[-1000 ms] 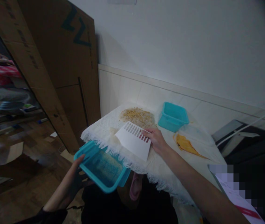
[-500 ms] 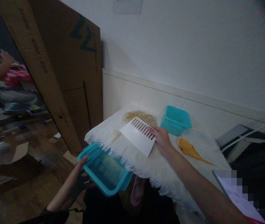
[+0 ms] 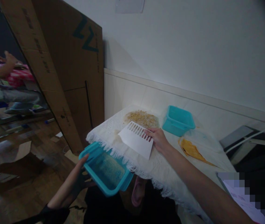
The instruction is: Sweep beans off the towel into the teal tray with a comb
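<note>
My left hand [image 3: 78,175] grips the rim of a teal plastic container [image 3: 92,169], thumb on top, and holds it tilted just below the table's front edge. Pale fine grains [image 3: 115,170] lie inside it. In my right hand [image 3: 159,140] is a white slotted scraper [image 3: 134,143], pinched at its slotted end and resting low over the white cloth [image 3: 109,127]. Behind the scraper spreads a pile of tan grains [image 3: 141,117]. A little pale, fine material [image 3: 116,133] shows at the scraper's left side.
A second teal container [image 3: 180,123] stands at the back right of the table. An orange-yellow cloth-like piece [image 3: 191,149] lies in front of it. A tall cardboard box [image 3: 76,77] rises on the left. Beyond it, another person's hand [image 3: 10,58] shows over red checked fabric.
My right hand has drawn the scraper slightly left and toward the table's front edge, away from the grain pile. The held container stays nearly in place. The view has shifted a little.
</note>
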Motion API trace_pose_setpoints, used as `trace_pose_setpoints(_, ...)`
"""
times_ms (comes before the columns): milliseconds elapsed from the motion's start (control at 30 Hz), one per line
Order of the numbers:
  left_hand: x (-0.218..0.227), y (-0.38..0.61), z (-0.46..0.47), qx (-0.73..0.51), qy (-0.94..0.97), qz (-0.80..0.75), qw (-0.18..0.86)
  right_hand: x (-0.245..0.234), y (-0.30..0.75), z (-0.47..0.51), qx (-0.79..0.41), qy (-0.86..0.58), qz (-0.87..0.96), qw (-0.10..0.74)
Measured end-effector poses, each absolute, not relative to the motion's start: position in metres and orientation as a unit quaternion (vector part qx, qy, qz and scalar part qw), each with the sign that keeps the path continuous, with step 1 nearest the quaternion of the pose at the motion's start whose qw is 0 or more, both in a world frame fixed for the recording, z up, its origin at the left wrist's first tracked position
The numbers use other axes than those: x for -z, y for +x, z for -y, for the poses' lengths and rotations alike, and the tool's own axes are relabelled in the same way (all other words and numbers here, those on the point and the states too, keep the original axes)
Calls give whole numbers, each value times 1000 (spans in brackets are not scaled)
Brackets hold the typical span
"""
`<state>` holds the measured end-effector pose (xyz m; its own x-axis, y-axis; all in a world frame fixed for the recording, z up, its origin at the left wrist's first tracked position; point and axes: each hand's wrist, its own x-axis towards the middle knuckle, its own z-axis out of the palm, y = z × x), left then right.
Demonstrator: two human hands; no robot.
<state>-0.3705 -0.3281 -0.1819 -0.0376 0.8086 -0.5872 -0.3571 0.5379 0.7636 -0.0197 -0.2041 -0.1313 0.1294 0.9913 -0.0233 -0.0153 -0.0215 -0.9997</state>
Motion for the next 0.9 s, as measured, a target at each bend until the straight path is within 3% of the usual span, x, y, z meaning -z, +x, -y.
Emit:
trace_pose_setpoints(733, 173, -388, 319, -448, 200, -568, 661, 122, -57, 230, -515, -492, 494, 499)
trace_pose_setpoints(900, 172, -384, 319, -441, 207, -569, 663, 117, -39, 205, -404, -518, 487, 576)
